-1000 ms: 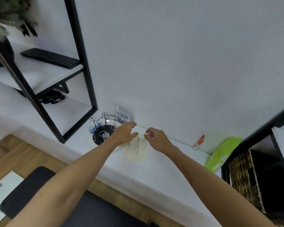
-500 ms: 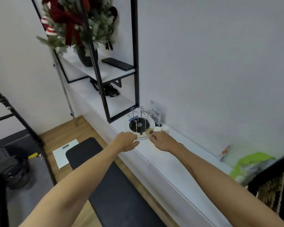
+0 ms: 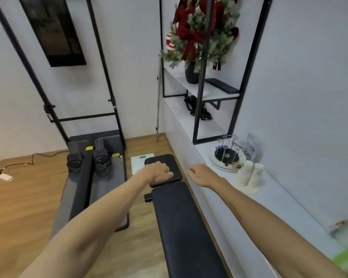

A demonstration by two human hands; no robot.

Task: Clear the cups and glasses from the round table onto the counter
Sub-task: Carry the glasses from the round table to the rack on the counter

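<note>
Several white paper cups [image 3: 249,176] stand upside down in a small cluster on the white counter [image 3: 279,201], beside a wire cup rack [image 3: 227,152] on stacked plates. My left hand [image 3: 159,174] hovers over the end of the black bench, fingers loosely curled, holding nothing. My right hand [image 3: 201,174] hangs at the counter's front edge, left of the cups and apart from them, also loosely curled with nothing in it. The round table is out of view.
A black padded bench [image 3: 181,221] runs along the counter front. A black metal shelf frame [image 3: 201,81] with a potted decoration [image 3: 197,37] and keyboard stands on the counter's far end. A QR sign [image 3: 250,150] leans behind the rack. A treadmill with shoes lies left.
Both hands have let go of the cups and drawn back from the counter. My view has swung left and back, now taking in the floor, bench and treadmill.
</note>
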